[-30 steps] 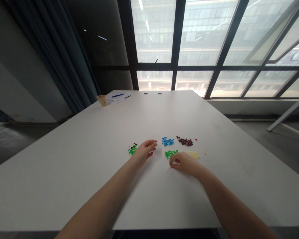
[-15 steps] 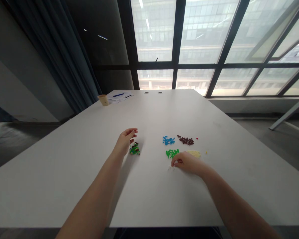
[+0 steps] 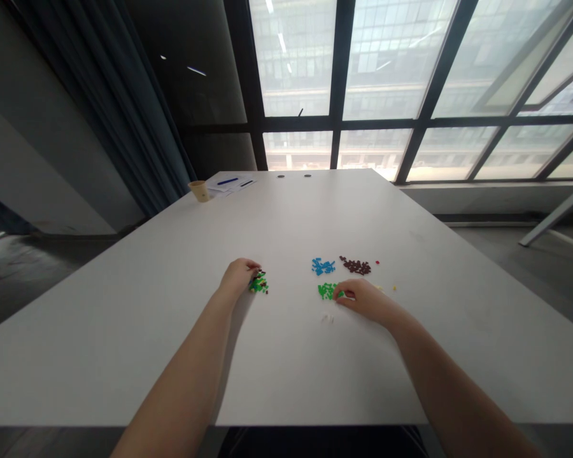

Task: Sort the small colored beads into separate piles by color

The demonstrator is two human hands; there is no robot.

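On the left of the white table, a mixed pile of small toy-brick-like pieces (image 3: 258, 284), mostly green with some brown and yellow, lies by my left hand (image 3: 237, 277). Its fingers are pinched together at the pile's upper edge; what they hold is too small to make out. My right hand (image 3: 361, 298) is over the right edge of a heap of small green pieces (image 3: 326, 291), its fingers curled with thumb and fingertips close together. Any piece between them is hidden. It mostly covers the pale yellow pieces (image 3: 379, 287). A few clear or white bits (image 3: 328, 318) lie nearer me.
Behind the green heap lie blue pieces (image 3: 323, 266) and dark brown pieces (image 3: 357, 266). One red piece (image 3: 377, 262) and one yellow piece (image 3: 395, 288) lie apart on the right. A paper cup (image 3: 200, 191) and papers with pens (image 3: 231, 183) are at the far left.
My left hand has come down to the mixed pile, its fingers closing from a looser pose. My right hand has moved away from me, from the clear bits to the green heap.
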